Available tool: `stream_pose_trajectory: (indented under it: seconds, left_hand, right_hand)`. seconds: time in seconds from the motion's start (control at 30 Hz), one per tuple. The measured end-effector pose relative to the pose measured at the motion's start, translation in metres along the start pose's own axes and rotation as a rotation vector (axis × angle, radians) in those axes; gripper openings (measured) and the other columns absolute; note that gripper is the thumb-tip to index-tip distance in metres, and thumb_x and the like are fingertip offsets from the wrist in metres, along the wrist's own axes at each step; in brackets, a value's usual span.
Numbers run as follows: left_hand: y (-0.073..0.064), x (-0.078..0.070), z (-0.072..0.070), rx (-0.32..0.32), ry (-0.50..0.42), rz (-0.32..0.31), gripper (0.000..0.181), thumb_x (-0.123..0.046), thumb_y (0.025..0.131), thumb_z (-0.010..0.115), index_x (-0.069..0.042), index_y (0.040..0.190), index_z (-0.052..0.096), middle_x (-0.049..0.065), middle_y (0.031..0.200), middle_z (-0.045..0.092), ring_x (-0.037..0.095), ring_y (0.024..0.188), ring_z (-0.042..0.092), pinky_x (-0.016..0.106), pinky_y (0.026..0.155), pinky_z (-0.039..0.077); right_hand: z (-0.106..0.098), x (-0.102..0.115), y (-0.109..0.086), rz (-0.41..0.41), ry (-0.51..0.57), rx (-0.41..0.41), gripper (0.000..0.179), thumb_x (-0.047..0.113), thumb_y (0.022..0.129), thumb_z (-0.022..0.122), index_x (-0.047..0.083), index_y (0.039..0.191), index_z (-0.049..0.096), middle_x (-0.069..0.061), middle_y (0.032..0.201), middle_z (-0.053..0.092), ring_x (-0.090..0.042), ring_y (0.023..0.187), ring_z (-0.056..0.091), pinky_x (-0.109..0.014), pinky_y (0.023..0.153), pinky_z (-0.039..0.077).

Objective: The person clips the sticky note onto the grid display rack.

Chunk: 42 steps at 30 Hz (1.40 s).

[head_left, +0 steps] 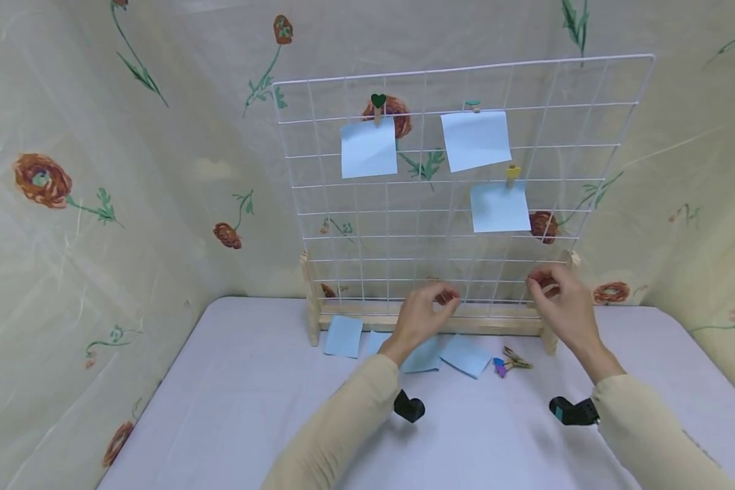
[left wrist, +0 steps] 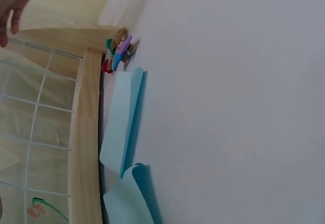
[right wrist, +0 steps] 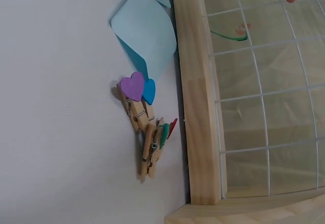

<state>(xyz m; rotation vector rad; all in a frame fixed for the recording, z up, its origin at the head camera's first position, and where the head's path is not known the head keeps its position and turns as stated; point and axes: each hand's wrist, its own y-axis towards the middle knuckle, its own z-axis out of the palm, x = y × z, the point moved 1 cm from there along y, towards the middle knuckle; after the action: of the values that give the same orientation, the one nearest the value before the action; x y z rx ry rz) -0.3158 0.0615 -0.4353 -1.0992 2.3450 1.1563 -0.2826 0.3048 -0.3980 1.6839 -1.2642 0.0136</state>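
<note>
My left hand (head_left: 425, 309) hovers before the lower middle of a white wire grid (head_left: 404, 235), fingers loosely bent, nothing visible in them. Near the grid's lower right corner is my right hand (head_left: 563, 303), its fingers bent too and no object showing; in the left wrist view the right hand's fingers (left wrist: 15, 16) hang loosely. Three blue paper notes are clipped on the grid: one (head_left: 369, 151) under a green heart clothespin (head_left: 378, 101), one (head_left: 478, 141) under a teal-topped clothespin (head_left: 473, 104), and a lower one (head_left: 499, 209) under a yellow-topped clothespin (head_left: 513, 173).
A wooden stand (head_left: 429, 325) holds the grid upright on the white table (head_left: 233, 408). Along its front lie several loose blue notes (head_left: 343, 336), some curled. Wooden clothespins with purple (right wrist: 132, 86), blue, green and red tops lie by the stand's right end.
</note>
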Motion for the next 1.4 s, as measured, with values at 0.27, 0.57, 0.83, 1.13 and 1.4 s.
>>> stream_pose_trajectory:
  seconds: [0.27, 0.57, 0.83, 1.13, 1.4]
  left_hand:
    - [-0.012, 0.002, 0.009, 0.053, -0.013, -0.017, 0.018, -0.026, 0.093, 0.060, -0.019, 0.108, 0.066, -0.007, 0.101, 0.066, 0.004, 0.093, 0.058, 0.018, 0.083, 0.049]
    - [-0.023, 0.004, 0.023, 0.168, -0.016, 0.004, 0.024, -0.028, 0.093, 0.060, -0.019, 0.115, 0.065, -0.007, 0.116, 0.066, 0.007, 0.104, 0.059, 0.023, 0.091, 0.049]
    - [-0.038, 0.009, 0.030, 0.226, -0.006, -0.039, 0.029, -0.034, 0.092, 0.061, -0.024, 0.119, 0.063, -0.009, 0.123, 0.063, 0.006, 0.116, 0.056, 0.021, 0.099, 0.042]
    - [-0.053, 0.012, 0.041, 0.284, 0.073, 0.013, 0.033, -0.036, 0.090, 0.062, -0.022, 0.120, 0.063, -0.004, 0.128, 0.060, 0.011, 0.124, 0.052, 0.026, 0.106, 0.038]
    - [-0.059, 0.012, 0.042, 0.324, 0.073, -0.011, 0.040, -0.037, 0.089, 0.063, -0.023, 0.126, 0.059, -0.003, 0.135, 0.055, 0.014, 0.129, 0.048, 0.030, 0.108, 0.037]
  right_hand:
    - [0.004, -0.005, -0.015, 0.033, 0.002, 0.055, 0.011, 0.004, 0.088, 0.061, -0.001, 0.098, 0.061, -0.015, 0.087, 0.064, 0.010, 0.076, 0.046, -0.006, 0.064, 0.040]
    - [0.008, -0.014, -0.030, 0.071, -0.045, 0.108, 0.012, 0.010, 0.090, 0.061, 0.002, 0.099, 0.061, -0.013, 0.088, 0.064, 0.012, 0.078, 0.044, -0.009, 0.064, 0.040]
    - [0.014, -0.024, -0.046, 0.087, -0.053, 0.170, 0.013, 0.011, 0.090, 0.061, 0.003, 0.100, 0.062, -0.012, 0.088, 0.064, 0.010, 0.078, 0.046, -0.009, 0.064, 0.042]
    - [0.018, -0.036, -0.068, 0.155, -0.017, 0.255, 0.016, 0.012, 0.092, 0.058, 0.002, 0.104, 0.061, -0.013, 0.095, 0.064, 0.012, 0.078, 0.047, -0.006, 0.068, 0.041]
    - [0.019, -0.041, -0.085, 0.257, -0.010, 0.319, 0.024, 0.021, 0.097, 0.053, 0.004, 0.113, 0.058, -0.015, 0.105, 0.062, 0.012, 0.086, 0.046, -0.008, 0.073, 0.040]
